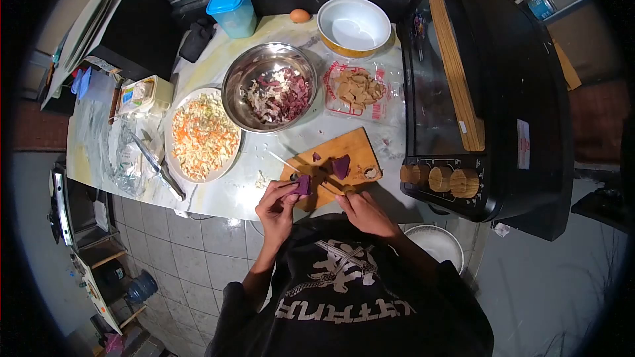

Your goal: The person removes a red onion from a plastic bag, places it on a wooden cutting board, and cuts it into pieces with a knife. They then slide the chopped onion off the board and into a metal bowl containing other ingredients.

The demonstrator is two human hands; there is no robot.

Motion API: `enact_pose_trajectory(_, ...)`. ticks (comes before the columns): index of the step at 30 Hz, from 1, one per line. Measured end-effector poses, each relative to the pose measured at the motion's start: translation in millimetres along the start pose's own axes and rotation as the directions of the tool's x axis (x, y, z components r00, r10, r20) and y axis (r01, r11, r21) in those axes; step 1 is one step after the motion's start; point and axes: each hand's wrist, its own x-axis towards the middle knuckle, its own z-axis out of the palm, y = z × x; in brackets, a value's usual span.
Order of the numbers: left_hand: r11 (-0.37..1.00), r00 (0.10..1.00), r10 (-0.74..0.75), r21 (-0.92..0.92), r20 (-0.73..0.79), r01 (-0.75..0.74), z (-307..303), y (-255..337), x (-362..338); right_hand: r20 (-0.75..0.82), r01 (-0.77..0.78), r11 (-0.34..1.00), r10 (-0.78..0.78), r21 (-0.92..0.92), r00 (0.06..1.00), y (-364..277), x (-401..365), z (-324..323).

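Note:
My left hand (pixel 276 207) pinches a purple vegetable chunk (pixel 302 186) at the near left edge of a wooden cutting board (pixel 360 144). The fingers of my right hand (pixel 366 213) are closed around a knife (pixel 281 160); its thin blade points up and left across the board, passing close to the chunk. A larger purple wedge (pixel 340 166) and a small purple scrap (pixel 317 157) lie on the board. Beyond it, a steel bowl (pixel 233 96) holds purple and white shreds.
Left of the bowl is a plate (pixel 170 153) of orange and white shreds, with another knife (pixel 159 168) beside it. Sliced brown pieces (pixel 360 88) lie on plastic packaging. A white bowl (pixel 354 23), an egg (pixel 299 16) and a blue-lidded container (pixel 233 10) stand behind; a black oven (pixel 516 92) is right.

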Motion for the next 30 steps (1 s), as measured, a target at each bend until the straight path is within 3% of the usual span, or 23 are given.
enact_pose_trajectory(8, 0.980, 0.997, -0.071, -0.183, 0.038, 0.076, -6, -5, 0, 0.027, 0.032, 0.999, -0.031, -0.022, 0.999, 17, 1, 18)
enact_pose_trajectory(13, 0.967, 0.990, -0.134, -0.215, 0.033, 0.138, -11, -14, 0, -0.045, -0.064, 0.993, 0.059, -0.100, 0.997, 7, 0, 4)
enact_pose_trajectory(16, 0.942, 0.981, -0.184, -0.273, 0.059, 0.193, -11, -19, 2, -0.059, -0.033, 0.996, 0.028, -0.087, 0.998, 0, -2, -5)
enact_pose_trajectory(24, 0.836, 0.904, -0.424, -0.357, 0.059, 0.416, -12, -22, 2, -0.045, -0.024, 1.000, 0.025, 0.010, 0.999, 3, -1, -9)
enact_pose_trajectory(30, 0.857, 0.923, -0.362, -0.341, 0.134, 0.386, -9, -23, 4, -0.152, 0.061, 0.998, -0.058, 0.018, 0.987, -6, -3, -13)
